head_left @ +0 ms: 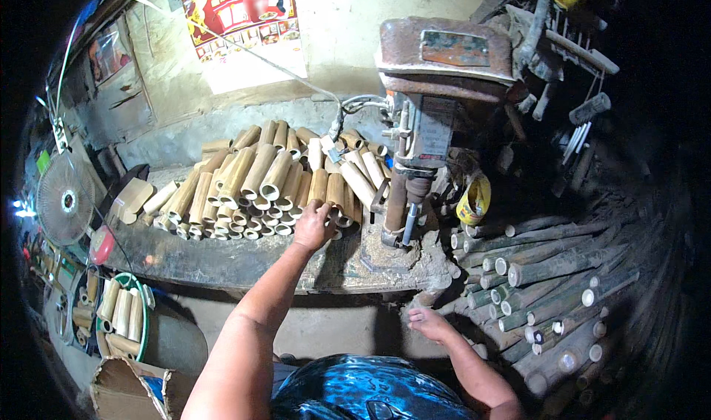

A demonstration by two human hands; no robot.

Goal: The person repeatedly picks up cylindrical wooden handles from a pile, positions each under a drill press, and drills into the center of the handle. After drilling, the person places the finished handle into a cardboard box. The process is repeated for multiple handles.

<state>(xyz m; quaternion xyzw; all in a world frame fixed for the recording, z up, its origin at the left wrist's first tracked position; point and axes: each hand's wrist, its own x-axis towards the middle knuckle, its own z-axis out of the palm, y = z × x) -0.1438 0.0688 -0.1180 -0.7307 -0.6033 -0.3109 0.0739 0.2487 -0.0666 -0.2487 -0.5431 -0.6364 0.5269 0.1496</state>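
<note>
A heap of cut bamboo tubes (275, 174) lies on the workbench, most with their open ends toward me. My left hand (314, 227) reaches to the heap's right front, its fingers closed round the near end of a bamboo tube (318, 187). To the right of the heap stands a rusty drill press (444, 53), with its bit (410, 224) pointing down over the bench. My right hand (431, 325) is below the bench's front edge, fingers loosely bent and somewhat apart, with nothing visible in them.
Sawdust covers the workbench (215, 255) around the press. Long bamboo poles (548, 268) are stacked at right, below a yellow container (474, 201). At left are a fan (67, 198), a green-rimmed basket (145, 309) of tubes and a cardboard box (122, 387). A cable (244, 46) crosses the wall.
</note>
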